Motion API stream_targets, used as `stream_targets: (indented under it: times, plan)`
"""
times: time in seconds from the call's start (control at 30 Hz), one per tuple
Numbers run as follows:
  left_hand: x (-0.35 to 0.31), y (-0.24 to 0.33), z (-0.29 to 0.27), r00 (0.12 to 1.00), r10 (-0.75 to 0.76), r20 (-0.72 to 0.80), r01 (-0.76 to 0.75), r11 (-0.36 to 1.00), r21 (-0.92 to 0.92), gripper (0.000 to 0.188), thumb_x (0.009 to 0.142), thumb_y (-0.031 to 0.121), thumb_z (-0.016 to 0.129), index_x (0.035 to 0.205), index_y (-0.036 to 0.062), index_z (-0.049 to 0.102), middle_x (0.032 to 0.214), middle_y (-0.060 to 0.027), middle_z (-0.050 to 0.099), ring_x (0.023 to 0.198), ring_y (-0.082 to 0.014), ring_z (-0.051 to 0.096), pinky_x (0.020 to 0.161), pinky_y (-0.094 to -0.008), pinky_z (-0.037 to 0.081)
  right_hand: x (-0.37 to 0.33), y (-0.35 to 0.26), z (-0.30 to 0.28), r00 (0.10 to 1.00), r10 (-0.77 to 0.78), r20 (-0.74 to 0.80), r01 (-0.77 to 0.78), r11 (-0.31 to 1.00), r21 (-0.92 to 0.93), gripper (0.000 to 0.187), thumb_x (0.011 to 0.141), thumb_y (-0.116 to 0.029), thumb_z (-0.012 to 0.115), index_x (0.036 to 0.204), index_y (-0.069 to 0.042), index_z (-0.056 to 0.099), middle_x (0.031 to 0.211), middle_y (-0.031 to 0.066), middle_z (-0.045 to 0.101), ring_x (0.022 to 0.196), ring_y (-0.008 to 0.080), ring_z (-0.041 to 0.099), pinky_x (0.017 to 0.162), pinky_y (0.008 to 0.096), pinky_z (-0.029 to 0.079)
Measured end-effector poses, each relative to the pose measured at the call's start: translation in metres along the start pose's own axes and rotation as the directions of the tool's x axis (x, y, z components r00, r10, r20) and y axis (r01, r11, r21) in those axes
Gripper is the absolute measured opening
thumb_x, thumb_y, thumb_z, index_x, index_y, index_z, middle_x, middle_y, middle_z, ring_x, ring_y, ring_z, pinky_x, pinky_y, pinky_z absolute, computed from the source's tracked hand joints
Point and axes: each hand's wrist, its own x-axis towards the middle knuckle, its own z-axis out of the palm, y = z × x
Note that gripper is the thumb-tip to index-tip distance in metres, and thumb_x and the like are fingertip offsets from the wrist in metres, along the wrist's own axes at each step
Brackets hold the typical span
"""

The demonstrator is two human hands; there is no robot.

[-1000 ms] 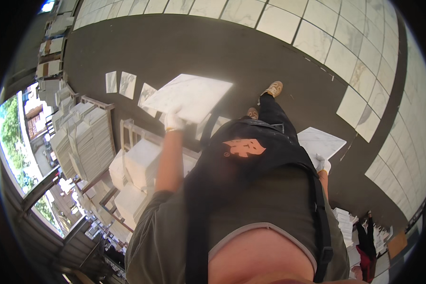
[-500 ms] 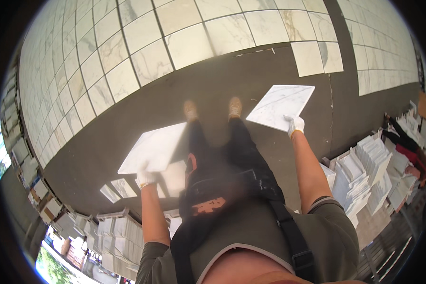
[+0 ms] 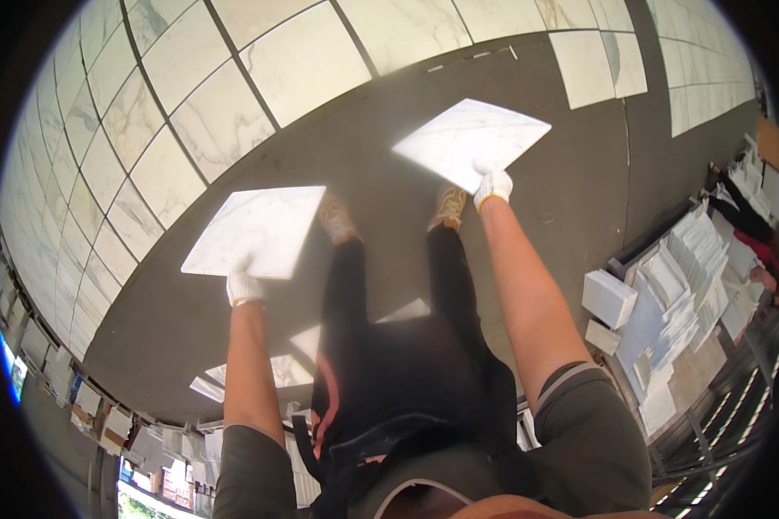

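Note:
My left hand (image 3: 245, 284), in a white knit glove, grips the near edge of a square white marble tile (image 3: 255, 229) with faint grey veins. The thumb lies on top of the tile; the other fingers are hidden beneath it. In the same kind of glove, my right hand (image 3: 493, 183) is closed on the near corner of a second white marble tile (image 3: 472, 138), held farther forward. Both tiles are raised above the grey floor (image 3: 372, 143), apart from each other. Ahead and to the left, rows of laid marble tiles (image 3: 303, 65) cover the floor.
Two tiles (image 3: 584, 69) lie side by side at the far right, with another tiled block (image 3: 710, 52) beyond. Stacked stone slabs (image 3: 675, 285) stand at the right. My shoes (image 3: 448, 208) are just below the right tile. A person in dark and red clothing (image 3: 749, 233) is at the right edge.
Both tiles have moved forward and to the left with my hands, and the right one has turned so a corner points toward me. My body leans farther forward over my feet.

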Motion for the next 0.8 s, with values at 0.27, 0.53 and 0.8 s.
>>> stream_targets:
  times: [0.27,0.53,0.8]
  plan:
    - [0.105,-0.038,0.047,0.999,-0.001,-0.049,-0.001,1.0,-0.031,0.043,0.085,-0.003,0.06,0.128,-0.0062,0.052,0.122,-0.0181,0.06,0.11,-0.035,0.062,0.097,-0.0477,0.052,0.013,0.033,0.009,0.959,0.197,0.204,-0.207,0.978,0.03,0.041,0.087,-0.004,0.062,0.127,0.0,0.056,0.121,0.0147,0.062,0.11,0.0323,0.062,0.091,0.0489,0.056]
    - [0.104,-0.081,0.066,0.988,-0.106,-0.11,0.104,0.994,-0.018,0.038,0.088,0.0,0.062,0.124,-0.0042,0.056,0.117,-0.0176,0.063,0.104,-0.0322,0.065,0.087,-0.0437,0.056,0.091,0.006,0.019,0.946,0.229,0.227,-0.204,0.97,-0.13,0.034,0.085,-0.008,0.068,0.115,0.008,0.066,0.105,0.0139,0.067,0.097,0.0256,0.062,0.081,0.035,0.051]
    - [0.092,-0.074,0.071,0.987,-0.144,-0.065,0.143,0.989,-0.026,0.04,0.094,0.0,0.054,0.133,-0.0042,0.048,0.132,-0.0212,0.056,0.122,-0.0357,0.058,0.103,-0.0492,0.052,0.059,0.012,-0.029,0.931,0.105,0.349,-0.138,0.988,0.072,0.038,0.075,0.01,0.067,0.112,0.013,0.064,0.106,0.0148,0.066,0.1,0.0282,0.063,0.092,0.0364,0.051]
